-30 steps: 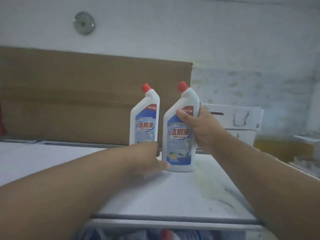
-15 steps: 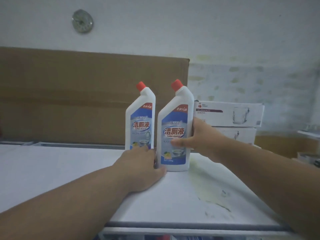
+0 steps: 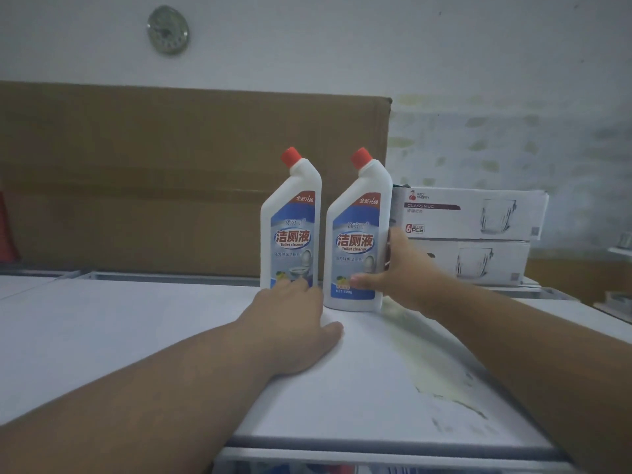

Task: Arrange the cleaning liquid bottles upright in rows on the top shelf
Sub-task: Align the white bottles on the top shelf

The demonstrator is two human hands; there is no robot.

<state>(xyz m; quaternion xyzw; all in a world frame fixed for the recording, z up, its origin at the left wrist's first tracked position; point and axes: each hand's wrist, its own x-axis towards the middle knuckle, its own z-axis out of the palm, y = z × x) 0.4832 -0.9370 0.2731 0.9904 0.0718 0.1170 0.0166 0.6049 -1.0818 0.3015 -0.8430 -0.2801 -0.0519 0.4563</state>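
Toilet cleaner bottles, two of them, stand upright side by side on the white top shelf (image 3: pixel 136 336), toward its back edge and right of the middle, in front of a big cardboard box (image 3: pixel 171 183). The left bottle (image 3: pixel 290 217) and the right bottle (image 3: pixel 359 230) are just apart, with red caps angled to the left. They look like stiff, smooth plastic and probably full, so fairly heavy; with their tall, narrow shape they may tip, so take each around the wide lower body, not the neck. Your left hand (image 3: pixel 294 330) lies nearly flat on the shelf, its straight fingers touching the left bottle's base. Your right hand (image 3: pixel 403 271) wraps the right bottle's lower side, thumb across the label. Glass mug boxes (image 3: pixel 472 213) are stacked behind it.
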